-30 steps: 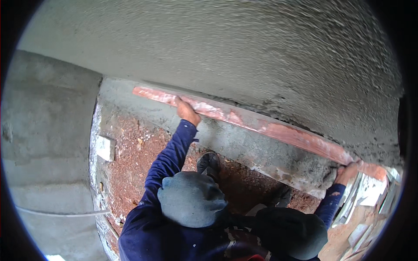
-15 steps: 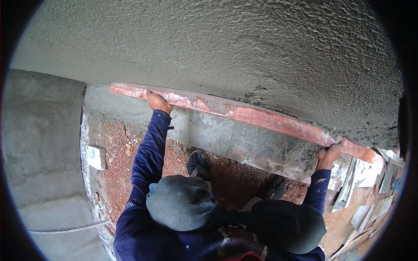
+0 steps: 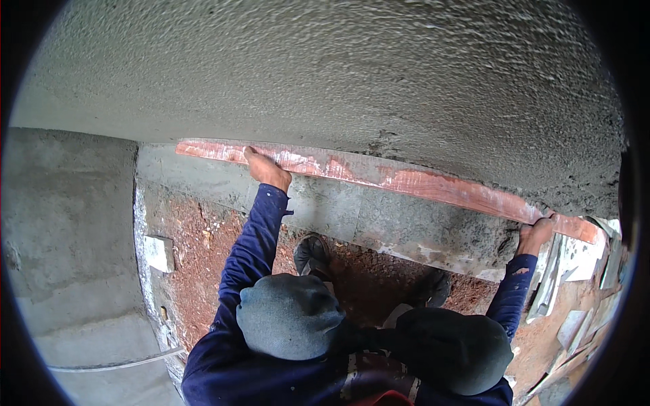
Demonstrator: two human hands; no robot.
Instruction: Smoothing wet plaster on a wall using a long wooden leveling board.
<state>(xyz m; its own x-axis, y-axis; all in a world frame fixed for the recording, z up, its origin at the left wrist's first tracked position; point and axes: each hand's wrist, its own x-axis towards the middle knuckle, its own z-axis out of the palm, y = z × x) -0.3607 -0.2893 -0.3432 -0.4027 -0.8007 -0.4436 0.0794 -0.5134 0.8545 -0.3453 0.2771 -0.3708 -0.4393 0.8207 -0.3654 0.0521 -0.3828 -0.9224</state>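
Observation:
A long reddish wooden straightedge (image 3: 406, 179), smeared with grey mortar, lies flat against a rough, wet plastered wall (image 3: 352, 74). My left hand (image 3: 267, 169) grips the board a little in from its left end. My right hand (image 3: 535, 233) grips it near its right end. Both arms wear dark blue sleeves and reach forward from the lower edge. Below the board runs a smoother grey band of wall (image 3: 399, 227). My grey-trousered knees (image 3: 291, 314) and dark shoes (image 3: 311, 254) show beneath.
Red gravelly soil (image 3: 210, 271) covers the ground at the wall's foot. A pale block (image 3: 159, 252) lies on it at the left, beside a grey concrete wall (image 3: 68, 237). Several flat grey slabs (image 3: 575, 271) are stacked at the right.
The straightedge has shifted on the plaster: my right hand has risen, so the board lies more level. My left hand moved left, then back a little. Both hands kept their grip.

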